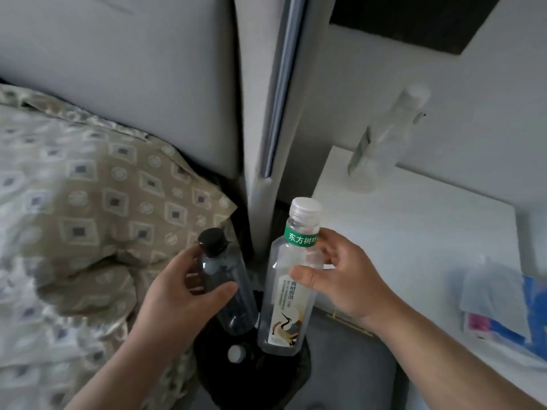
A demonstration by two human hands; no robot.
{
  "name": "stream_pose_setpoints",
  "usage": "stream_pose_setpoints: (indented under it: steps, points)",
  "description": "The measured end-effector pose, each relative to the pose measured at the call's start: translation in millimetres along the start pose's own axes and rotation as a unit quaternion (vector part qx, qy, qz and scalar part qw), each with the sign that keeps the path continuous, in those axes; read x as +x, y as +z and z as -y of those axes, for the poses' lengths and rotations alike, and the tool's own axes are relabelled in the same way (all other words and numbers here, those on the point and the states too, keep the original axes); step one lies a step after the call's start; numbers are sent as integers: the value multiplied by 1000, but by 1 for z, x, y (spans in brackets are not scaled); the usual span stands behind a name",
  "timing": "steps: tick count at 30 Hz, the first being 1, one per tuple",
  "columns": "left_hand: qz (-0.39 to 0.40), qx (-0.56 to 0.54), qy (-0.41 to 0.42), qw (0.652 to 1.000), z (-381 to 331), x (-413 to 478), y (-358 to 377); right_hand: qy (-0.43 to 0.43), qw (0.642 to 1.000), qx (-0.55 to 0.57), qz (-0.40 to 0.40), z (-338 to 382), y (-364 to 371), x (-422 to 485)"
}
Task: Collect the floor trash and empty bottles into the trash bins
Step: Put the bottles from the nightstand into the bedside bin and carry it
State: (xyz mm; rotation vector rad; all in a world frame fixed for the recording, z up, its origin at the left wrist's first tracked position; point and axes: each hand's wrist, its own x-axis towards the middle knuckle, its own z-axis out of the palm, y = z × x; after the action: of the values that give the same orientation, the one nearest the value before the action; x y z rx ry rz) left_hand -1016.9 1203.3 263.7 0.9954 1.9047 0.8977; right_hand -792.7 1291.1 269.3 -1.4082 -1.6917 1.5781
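Bedside | bin (207, 361) (mostly hidden) | left hand (177, 291) grips dark bottle (236, 310) | right hand (350, 281) grips clear bottle (285, 312)

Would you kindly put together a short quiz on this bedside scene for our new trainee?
1. True or false: the left hand holds the black-capped bottle.
2. The neck band on the white-capped tea bottle in the right hand is: A red, B green, C yellow.
3. Fill in: a third, clear bottle stands on the white ____.
Key: 1 true; 2 B; 3 nightstand.
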Motion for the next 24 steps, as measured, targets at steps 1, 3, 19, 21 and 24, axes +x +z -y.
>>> stream_pose_setpoints:
  steps: [1,3,19,21,24]
  points:
    - [3,13,-13,1000,12,-1,1,9,1000,-5,13,-8,9,-1]
    - [16,45,-43,998,38,-2,6,30,999,-17,31,-26,25,-4]
    - [93,135,-191,968,222,7,107,148,985,-78,31,-190,122,16]
    - [97,135,-210,964,234,10,115,156,984,-79,29,-204,128,19]
    - [106,154,-231,955,247,14,124,170,980,-90,46,-223,135,25]
